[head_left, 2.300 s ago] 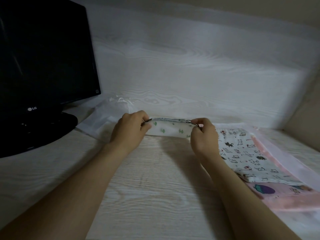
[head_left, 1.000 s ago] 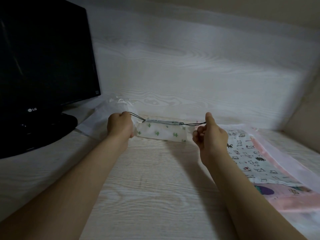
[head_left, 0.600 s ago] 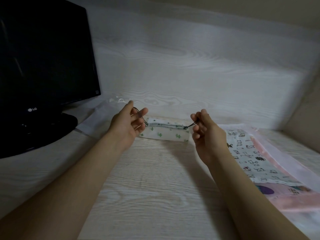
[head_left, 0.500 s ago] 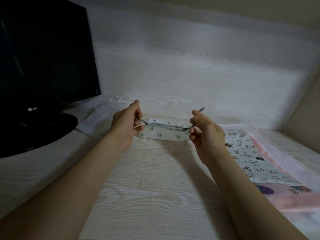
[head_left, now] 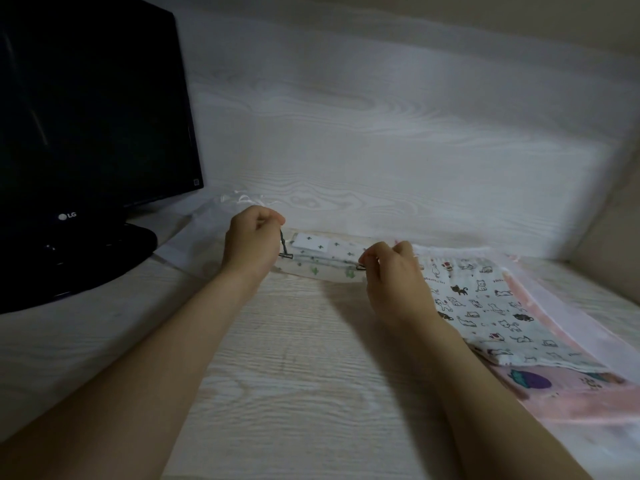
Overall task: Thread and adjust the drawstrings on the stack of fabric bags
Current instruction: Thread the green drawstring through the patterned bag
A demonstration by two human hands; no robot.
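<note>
A small white bag with green cactus print (head_left: 323, 261) lies on the desk between my hands. A dark drawstring (head_left: 284, 247) comes out of its left end, and my left hand (head_left: 251, 242) pinches it with curled fingers. My right hand (head_left: 394, 271) pinches the string's other end at the bag's right edge. To the right lies a stack of flat bags: a white one with cat print (head_left: 491, 306) on top and a pink one (head_left: 568, 389) beneath it.
A black monitor (head_left: 86, 116) on its stand fills the left side. A clear plastic bag (head_left: 207, 233) lies behind my left hand. A pale wood-grain wall (head_left: 381, 140) closes the back; the desk (head_left: 294, 393) runs toward me.
Earlier both hands pulled the string ends far apart, then came back in. Now my hands sit lower and closer to the cactus bag, fingers curled on the string ends.
</note>
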